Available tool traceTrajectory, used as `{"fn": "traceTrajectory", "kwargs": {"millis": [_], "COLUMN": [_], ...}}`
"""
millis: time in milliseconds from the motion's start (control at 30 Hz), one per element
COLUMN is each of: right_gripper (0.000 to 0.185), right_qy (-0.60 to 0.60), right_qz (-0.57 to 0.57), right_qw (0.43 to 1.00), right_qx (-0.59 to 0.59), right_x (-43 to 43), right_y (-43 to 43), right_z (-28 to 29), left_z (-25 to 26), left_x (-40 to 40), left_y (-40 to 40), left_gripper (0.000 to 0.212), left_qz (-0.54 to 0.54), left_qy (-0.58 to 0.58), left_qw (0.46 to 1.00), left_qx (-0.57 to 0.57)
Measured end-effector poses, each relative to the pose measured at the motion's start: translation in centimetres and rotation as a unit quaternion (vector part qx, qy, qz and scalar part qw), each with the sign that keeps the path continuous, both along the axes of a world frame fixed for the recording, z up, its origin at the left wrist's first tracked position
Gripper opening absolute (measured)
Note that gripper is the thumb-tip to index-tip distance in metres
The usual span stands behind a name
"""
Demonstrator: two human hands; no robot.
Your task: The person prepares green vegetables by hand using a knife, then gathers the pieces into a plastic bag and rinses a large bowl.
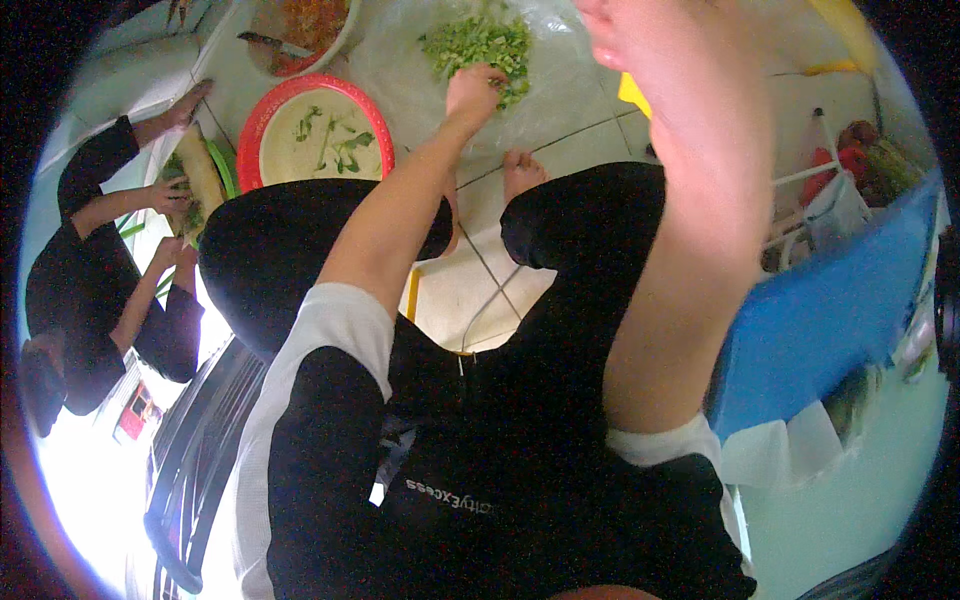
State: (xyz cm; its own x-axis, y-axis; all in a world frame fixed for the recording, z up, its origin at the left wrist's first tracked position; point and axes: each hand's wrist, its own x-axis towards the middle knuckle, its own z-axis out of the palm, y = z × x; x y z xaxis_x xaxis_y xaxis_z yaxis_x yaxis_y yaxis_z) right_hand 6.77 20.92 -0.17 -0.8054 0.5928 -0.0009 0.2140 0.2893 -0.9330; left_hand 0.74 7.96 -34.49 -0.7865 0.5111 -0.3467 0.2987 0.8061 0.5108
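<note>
A loose pile of chopped green leaves and stalks [480,45] lies on a clear plastic sheet [577,120] spread over the tiled floor. My left hand [472,90] reaches down to the near edge of this pile, its fingers curled among the pieces; whether they grip any cannot be seen. Raised close to the camera, my right hand [604,37] is blurred and cut off by the top edge, so its fingers are mostly hidden. A yellow thing [634,94] peeks out beside my right forearm. Left of the pile stands a red-rimmed basin [255,142] holding several leafy green sprigs [349,146].
Farther left, a knife [277,45] rests across a bowl [346,34] with reddish-brown contents. Another person [97,247] handles greens beside a green basin [223,169]. On my right are a white rack [806,172], red bags [821,169] and a blue panel [817,330].
</note>
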Motion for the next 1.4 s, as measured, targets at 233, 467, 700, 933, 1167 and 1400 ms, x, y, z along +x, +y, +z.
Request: {"fn": "traceTrajectory", "kwargs": {"millis": [233, 467, 700, 933, 1167, 1400], "right_gripper": [0.032, 0.030, 0.030, 0.030, 0.033, 0.036], "right_qy": [0.077, 0.044, 0.039, 0.084, 0.111, 0.112], "right_qz": [0.062, 0.004, 0.076, 0.100, 0.122, 0.127], "right_qw": [0.938, 0.975, 0.941, 0.921, 0.931, 0.937], "right_qx": [-0.331, -0.217, -0.327, -0.366, -0.325, -0.307], "right_x": [0.7, -0.5, 1.2, 1.8, 2.0, 2.4], "right_y": [1.6, -2.3, -4.6, -7.6, -8.1, -8.3], "right_z": [-1.3, -1.8, -1.4, -1.4, -1.3, -1.8], "left_z": [8.1, 17.7, 29.9, 32.1, 34.0, 33.3], "left_x": [-6.4, -9.5, -3.5, -1.5, -1.3, -1.4], "left_y": [1.2, -1.4, -4.3, -5.3, -5.8, -5.9], "left_gripper": [0.024, 0.027, 0.029, 0.019, 0.015, 0.013], "left_qz": [0.049, 0.127, 0.096, 0.123, 0.119, 0.099], "left_qy": [-0.029, -0.221, -0.281, -0.299, -0.199, -0.152], "left_qw": [0.993, 0.920, 0.841, 0.778, 0.825, 0.837], "left_qx": [0.105, 0.299, 0.453, 0.539, 0.515, 0.517]}}
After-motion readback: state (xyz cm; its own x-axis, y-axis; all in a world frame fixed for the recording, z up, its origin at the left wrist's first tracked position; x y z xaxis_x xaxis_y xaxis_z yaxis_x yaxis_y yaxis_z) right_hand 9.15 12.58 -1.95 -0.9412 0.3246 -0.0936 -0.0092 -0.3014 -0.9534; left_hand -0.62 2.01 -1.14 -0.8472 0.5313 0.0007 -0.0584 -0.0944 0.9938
